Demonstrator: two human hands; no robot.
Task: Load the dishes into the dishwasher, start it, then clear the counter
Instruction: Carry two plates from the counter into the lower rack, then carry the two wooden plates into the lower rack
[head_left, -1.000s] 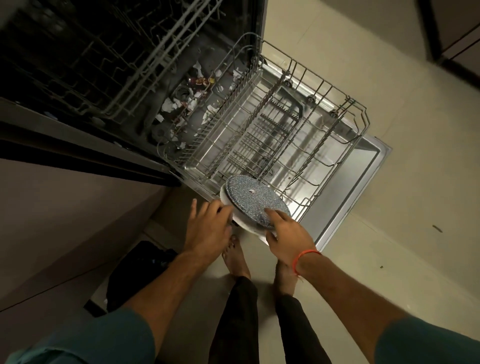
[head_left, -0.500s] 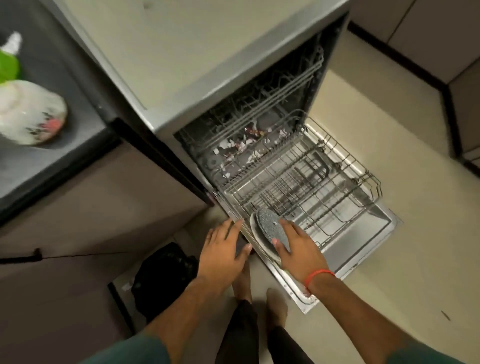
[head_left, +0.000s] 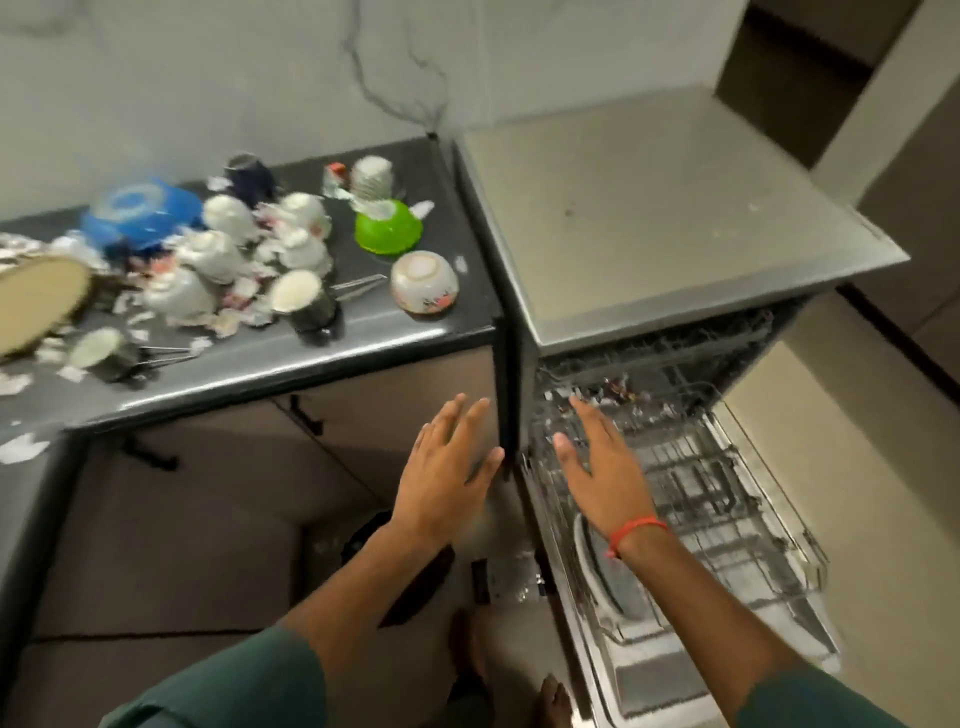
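Note:
The dishwasher (head_left: 675, 218) stands open at the right with its lower rack (head_left: 727, 493) pulled out over the door. A speckled grey plate (head_left: 618, 582) and a white plate behind it stand on edge at the rack's near end, partly hidden by my right forearm. My right hand (head_left: 602, 462) hovers empty above the rack, fingers straight. In front of the cabinet, left of the dishwasher, my left hand (head_left: 447, 467) is spread flat and empty. On the dark counter (head_left: 311, 353) lie white cups (head_left: 218, 249), a green bowl (head_left: 387, 226), a blue bowl (head_left: 140, 208) and a floral bowl (head_left: 423, 280).
Two steel cups (head_left: 306, 299) with handles, a tan plate (head_left: 36, 301) at the far left and bits of torn paper litter the counter. A dark bin (head_left: 400, 561) sits on the floor below my left arm. My bare feet (head_left: 550, 696) stand beside the open door.
Both hands let go of the plates, which now stand in the rack, and rose away from them. My view lifted from the rack to the counter and dishwasher top.

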